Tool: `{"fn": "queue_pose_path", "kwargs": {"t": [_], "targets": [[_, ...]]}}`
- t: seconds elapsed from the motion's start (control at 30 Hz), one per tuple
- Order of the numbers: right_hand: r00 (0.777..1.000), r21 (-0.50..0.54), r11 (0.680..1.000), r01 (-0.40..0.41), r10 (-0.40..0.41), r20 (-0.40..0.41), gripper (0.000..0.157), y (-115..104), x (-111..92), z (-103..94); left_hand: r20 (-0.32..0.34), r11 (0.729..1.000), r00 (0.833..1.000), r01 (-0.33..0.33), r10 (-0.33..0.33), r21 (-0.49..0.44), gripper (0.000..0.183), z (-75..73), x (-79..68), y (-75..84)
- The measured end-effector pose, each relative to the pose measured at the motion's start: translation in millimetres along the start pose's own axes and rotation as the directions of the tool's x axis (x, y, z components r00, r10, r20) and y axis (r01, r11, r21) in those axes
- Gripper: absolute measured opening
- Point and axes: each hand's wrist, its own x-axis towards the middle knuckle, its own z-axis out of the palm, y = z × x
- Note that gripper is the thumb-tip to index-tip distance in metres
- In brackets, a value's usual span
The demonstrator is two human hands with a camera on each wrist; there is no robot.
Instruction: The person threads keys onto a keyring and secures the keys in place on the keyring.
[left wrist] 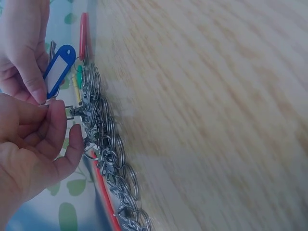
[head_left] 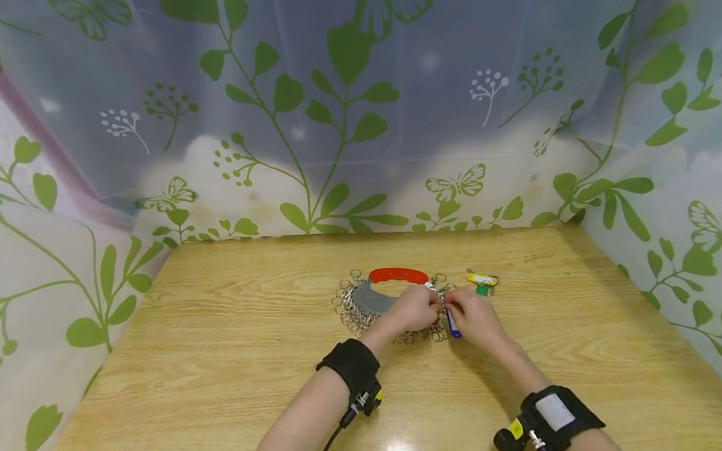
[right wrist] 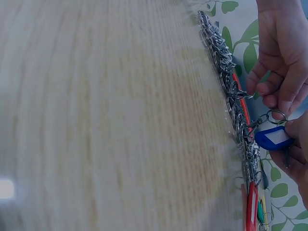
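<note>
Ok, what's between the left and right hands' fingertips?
A metal ring, clearest in the right wrist view. The blue key tag shows just below it in that picture, at the right hand.

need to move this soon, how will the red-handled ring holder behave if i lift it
The ring holder may feel heavy for its size, its edge crowded with metal rings. Its flat grey body suggests stiffness, but the separate rings would probably swing.

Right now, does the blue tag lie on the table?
No, the tag is raised: the left wrist view shows it by the right hand, above the table.
</note>
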Motion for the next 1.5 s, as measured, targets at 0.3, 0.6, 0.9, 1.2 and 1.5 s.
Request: {"fn": "queue_pose_path", "kwargs": {"t": [0.3, 0.6, 0.9, 1.2, 1.5], "targets": [[1.0, -0.004, 1.0, 0.01, -0.01, 0.002, 0.005, -0.7, 2.2, -1.0, -0.015, 0.998, 1.0, -0.008, 0.009, 0.058, 0.041, -1.2, 1.4, 0.7], [0.998, 0.046, 0.997, -0.063, 0.063, 0.005, 0.004, -0.1, -1.9, -3.5, -0.052, 0.995, 0.995, -0.084, 0.081, -0.051, 0.028, 3.5, -0.6, -5.8], [0.996, 0.093, 0.992, -0.086, 0.087, -0.004, 0.004, -0.3, -4.4, -2.7, -0.026, 0.986, 0.999, -0.024, 0.02, -0.162, 0.021, 2.9, -3.1, -8.2], [0.999, 0.074, 0.997, -0.024, 0.026, -0.03, 0.005, -4.0, -4.3, -3.8, -0.048, 0.977, 0.997, 0.042, -0.053, -0.21, 0.022, 2.8, -1.0, -7.6], [0.998, 0.021, 0.999, 0.043, -0.043, -0.036, 0.004, -5.3, -3.1, -4.3, -0.048, 0.96, 0.992, 0.104, -0.12, -0.261, 0.022, 1.4, 0.2, -2.2]]}}
